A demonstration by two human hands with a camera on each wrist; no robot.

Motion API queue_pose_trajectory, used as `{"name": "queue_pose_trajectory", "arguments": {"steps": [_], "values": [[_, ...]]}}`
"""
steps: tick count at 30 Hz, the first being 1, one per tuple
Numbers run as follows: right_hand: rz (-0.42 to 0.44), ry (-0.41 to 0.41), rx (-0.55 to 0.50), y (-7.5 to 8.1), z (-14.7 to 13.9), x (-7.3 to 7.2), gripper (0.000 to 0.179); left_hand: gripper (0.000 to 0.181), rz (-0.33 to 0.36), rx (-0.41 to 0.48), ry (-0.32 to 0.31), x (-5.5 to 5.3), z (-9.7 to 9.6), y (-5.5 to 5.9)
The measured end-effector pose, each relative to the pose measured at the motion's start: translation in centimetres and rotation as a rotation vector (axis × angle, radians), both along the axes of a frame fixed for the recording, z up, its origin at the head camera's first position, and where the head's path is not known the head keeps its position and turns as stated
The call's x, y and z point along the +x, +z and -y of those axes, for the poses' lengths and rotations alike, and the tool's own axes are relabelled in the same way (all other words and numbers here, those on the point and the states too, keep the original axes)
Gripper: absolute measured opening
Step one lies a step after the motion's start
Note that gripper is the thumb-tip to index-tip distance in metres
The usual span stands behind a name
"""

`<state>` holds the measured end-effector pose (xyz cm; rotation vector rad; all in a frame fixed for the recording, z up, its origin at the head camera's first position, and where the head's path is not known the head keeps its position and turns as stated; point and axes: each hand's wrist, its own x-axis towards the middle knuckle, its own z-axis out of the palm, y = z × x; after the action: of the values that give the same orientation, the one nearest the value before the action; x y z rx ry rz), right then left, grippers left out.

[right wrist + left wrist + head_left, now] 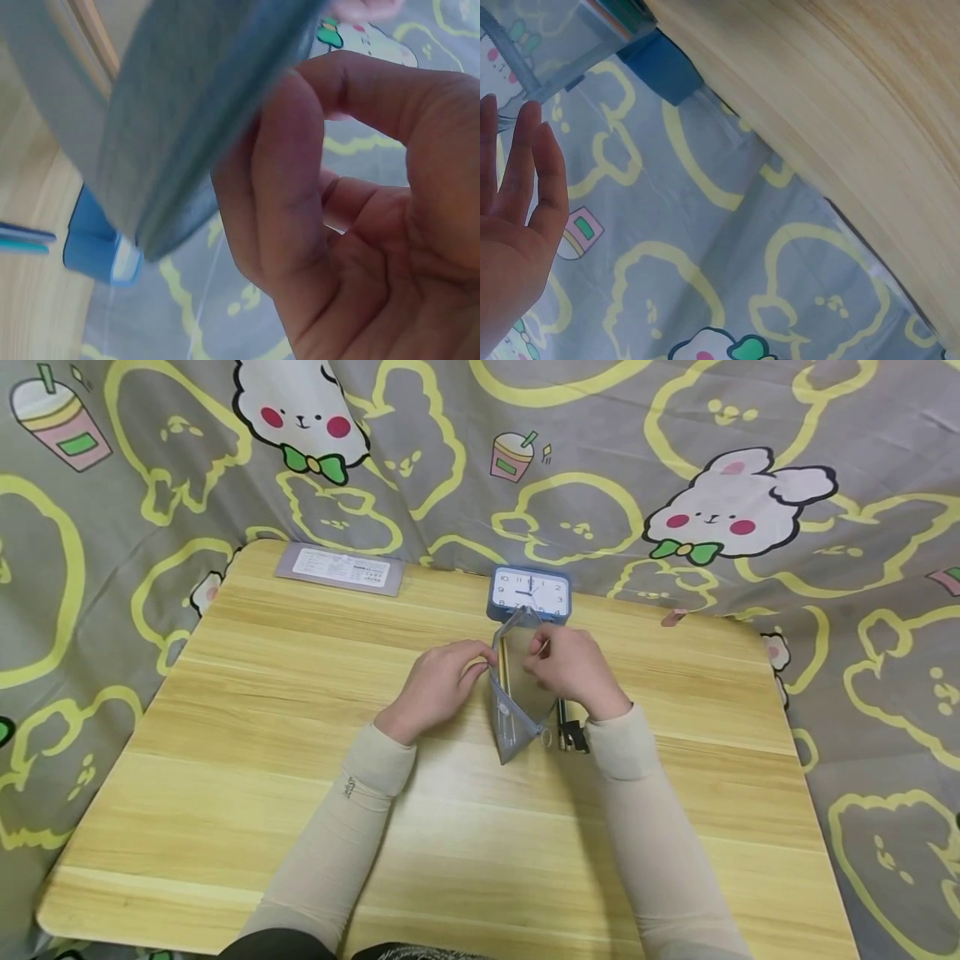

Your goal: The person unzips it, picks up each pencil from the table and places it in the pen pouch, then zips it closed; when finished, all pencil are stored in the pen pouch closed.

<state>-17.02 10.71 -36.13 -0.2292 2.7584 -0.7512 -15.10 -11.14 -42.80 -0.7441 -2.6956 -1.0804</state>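
A grey translucent zip pouch (508,739) stands with its mouth spread apart in the middle of the table, in the head view. Long thin sticks like pencils (504,664) show inside it. My left hand (438,685) pinches the pouch's left rim between thumb and index finger; in the left wrist view its other fingers reach up beside the clear wall. At the opposite rim, my right hand (573,668) pinches the edge with thumb and index finger, as the right wrist view shows close up. A zip pull ring (546,739) hangs at the near end.
Directly behind the pouch is a blue alarm clock (529,593). Beside the right wrist lie pens and a small black object (573,737). A flat mauve box with a white label (341,568) lies back left, a small pinkish piece (673,617) back right. Patterned curtains surround the table (247,735).
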Motion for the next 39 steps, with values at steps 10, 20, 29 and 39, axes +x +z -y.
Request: {"name": "queue_pose_trajectory", "arguments": {"steps": [10, 20, 29, 39], "values": [[-0.057, -0.173, -0.063, -2.0, -4.7, -0.2, 0.012, 0.014, 0.01, -0.002, 0.001, -0.1, 0.1, 0.1], [-0.057, -0.172, 0.043, -7.2, -7.0, -0.7, 0.016, 0.014, 0.013, 0.0, 0.003, -0.1, 0.0, -0.1], [-0.022, -0.164, 0.086, -8.6, -6.4, -0.6, 0.016, 0.013, 0.02, 0.016, 0.009, 0.0, 0.1, 0.0], [0.0, -0.13, 0.158, -8.6, -5.5, -0.4, 0.022, 0.012, 0.017, 0.008, 0.006, 0.0, 0.1, 0.0]]}}
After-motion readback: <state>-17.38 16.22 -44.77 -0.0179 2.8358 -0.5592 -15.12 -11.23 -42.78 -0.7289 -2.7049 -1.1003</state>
